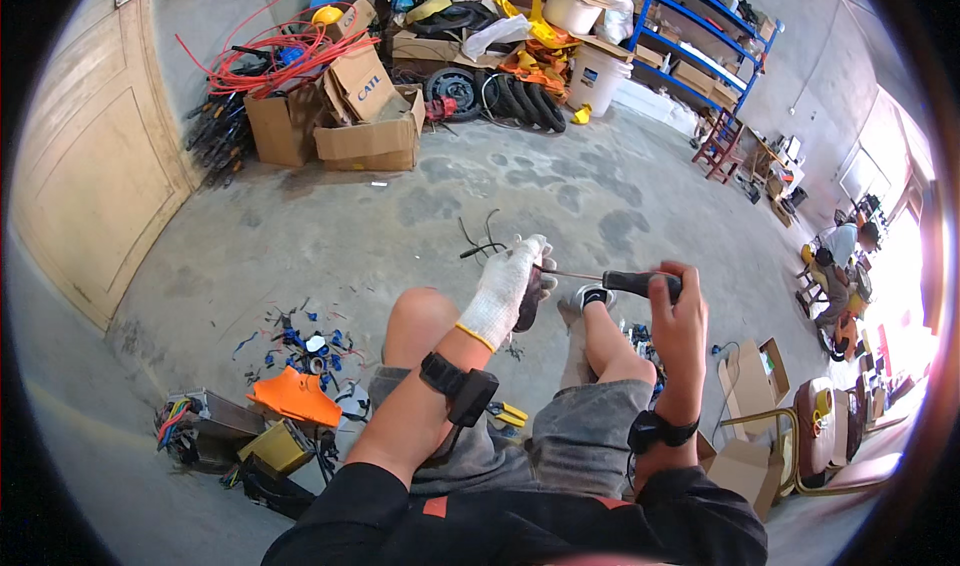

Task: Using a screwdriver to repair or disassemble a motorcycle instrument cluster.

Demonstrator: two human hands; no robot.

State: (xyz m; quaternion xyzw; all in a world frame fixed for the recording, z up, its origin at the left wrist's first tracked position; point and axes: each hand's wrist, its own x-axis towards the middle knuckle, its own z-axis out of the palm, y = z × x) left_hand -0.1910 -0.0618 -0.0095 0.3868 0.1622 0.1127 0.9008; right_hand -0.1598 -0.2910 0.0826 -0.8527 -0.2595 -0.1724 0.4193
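Gloved left hand [508, 284] clamped round a dark part [531, 301] with wires [480, 238]; bare right hand [676, 316] fisted on screwdriver [640, 283], tip touching the part.

Workshop or storeroom: concrete floor [300, 236], blue shelving [700, 56], cardboard boxes [360, 116], tyres [520, 101].

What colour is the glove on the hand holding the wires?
The glove on the left hand is white with a yellow cuff edge, seen in the head view.

- Your grey concrete floor [300, 236] carries everything here.
- Blue wire scraps [300, 341] lie near your left knee.
- Cardboard boxes [350, 126] stand by the wall.
- Tyres [520, 98] rest beyond.
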